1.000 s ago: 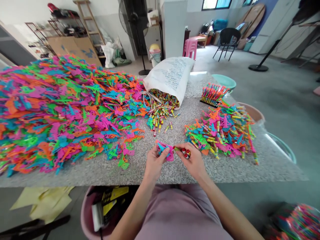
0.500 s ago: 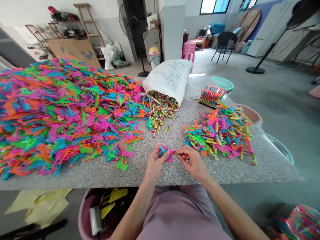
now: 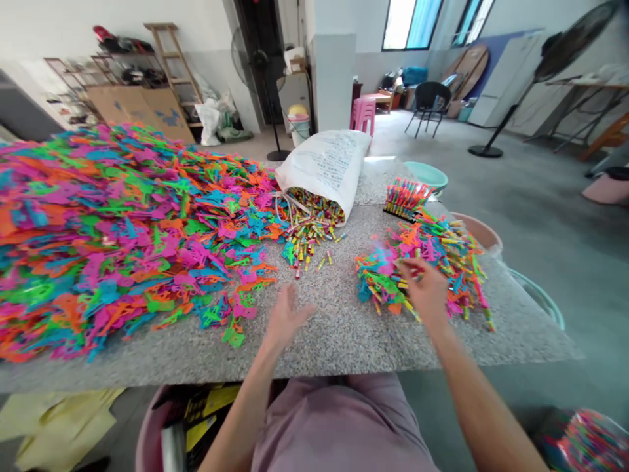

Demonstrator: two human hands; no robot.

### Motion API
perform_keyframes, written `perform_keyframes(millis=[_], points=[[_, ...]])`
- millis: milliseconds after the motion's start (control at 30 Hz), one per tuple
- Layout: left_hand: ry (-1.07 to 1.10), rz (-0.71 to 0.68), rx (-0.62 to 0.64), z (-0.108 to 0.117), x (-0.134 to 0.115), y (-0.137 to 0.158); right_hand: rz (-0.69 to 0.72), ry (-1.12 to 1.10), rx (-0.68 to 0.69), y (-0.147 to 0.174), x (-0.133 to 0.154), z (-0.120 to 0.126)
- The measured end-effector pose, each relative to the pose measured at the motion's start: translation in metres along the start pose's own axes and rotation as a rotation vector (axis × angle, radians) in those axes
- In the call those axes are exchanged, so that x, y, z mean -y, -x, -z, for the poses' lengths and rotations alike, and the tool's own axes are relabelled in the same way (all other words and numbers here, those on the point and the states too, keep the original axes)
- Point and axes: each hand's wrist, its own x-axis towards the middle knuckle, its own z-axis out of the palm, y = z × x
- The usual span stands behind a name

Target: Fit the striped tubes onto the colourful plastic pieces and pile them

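Note:
My left hand (image 3: 289,313) is over the bare granite tabletop with its fingers spread and nothing in them, slightly blurred. To the right, my right hand (image 3: 426,288) reaches over the near edge of a pile of joined pieces (image 3: 437,252), flat plastic shapes fitted with printed tubes. Its fingers are closed, with small printed tubes (image 3: 415,273) partly showing in them. Just off its fingertips is a blurred pink and blue plastic piece (image 3: 386,259); whether the fingers still touch it is unclear. Loose tubes (image 3: 309,242) spill from a white sack (image 3: 327,164).
A large heap of bright plastic pieces (image 3: 137,242) covers the table's left side. Behind the right pile stands a rack of upright tubes (image 3: 407,200). A teal basin (image 3: 426,173) and a pink basin (image 3: 476,233) are beyond the right edge. Below is a pink tub (image 3: 147,432).
My hands have come apart. The right one has moved right to the pile, carrying the pink and blue plastic piece there; the left has let go, opened and shifted slightly left. The view has tilted slightly.

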Motion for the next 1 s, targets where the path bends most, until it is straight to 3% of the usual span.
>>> perform_keyframes(millis=[33,100,200,267,333,467,533,600,633,733,800,933,1000], points=[[-0.213,-0.027,-0.135,0.018,0.011,-0.003,-0.056,0.16,-0.129,-0.013,-0.014,0.01],[-0.594,-0.02,-0.329,0.052,0.033,-0.006,-0.049,0.36,-0.153,-0.034,-0.037,0.022],[-0.861,0.054,-0.347,0.08,0.059,-0.004,0.052,0.348,-0.253,-0.043,-0.042,0.02],[-0.869,0.055,-0.321,0.083,0.069,-0.003,-0.035,0.157,-0.307,-0.031,-0.026,0.006],[-0.828,-0.022,-0.311,0.079,0.072,-0.002,-0.258,-0.154,-0.174,-0.008,-0.003,-0.016],[-0.597,-0.257,-0.37,0.069,0.061,0.002,-0.683,-0.743,0.395,0.046,0.035,-0.07],[-0.387,-0.285,-0.533,0.064,0.05,0.003,-0.779,-0.857,0.518,0.065,0.047,-0.092],[-0.081,-0.22,-0.667,0.059,0.036,0.004,-0.769,-0.889,0.56,0.073,0.058,-0.106],[0.102,-0.157,-0.668,0.054,0.028,0.005,-0.726,-0.885,0.564,0.074,0.063,-0.11],[0.618,0.062,-0.452,0.034,0.007,0.01,-0.534,-0.828,0.55,0.066,0.078,-0.116],[0.81,0.169,-0.309,0.018,-0.005,0.018,-0.451,-0.791,0.53,0.059,0.084,-0.115],[0.757,0.217,-0.152,-0.006,-0.018,0.037,-0.415,-0.703,0.416,0.049,0.081,-0.102],[0.66,0.239,-0.011,-0.012,-0.021,0.043,-0.347,-0.654,0.45,0.045,0.077,-0.093]])
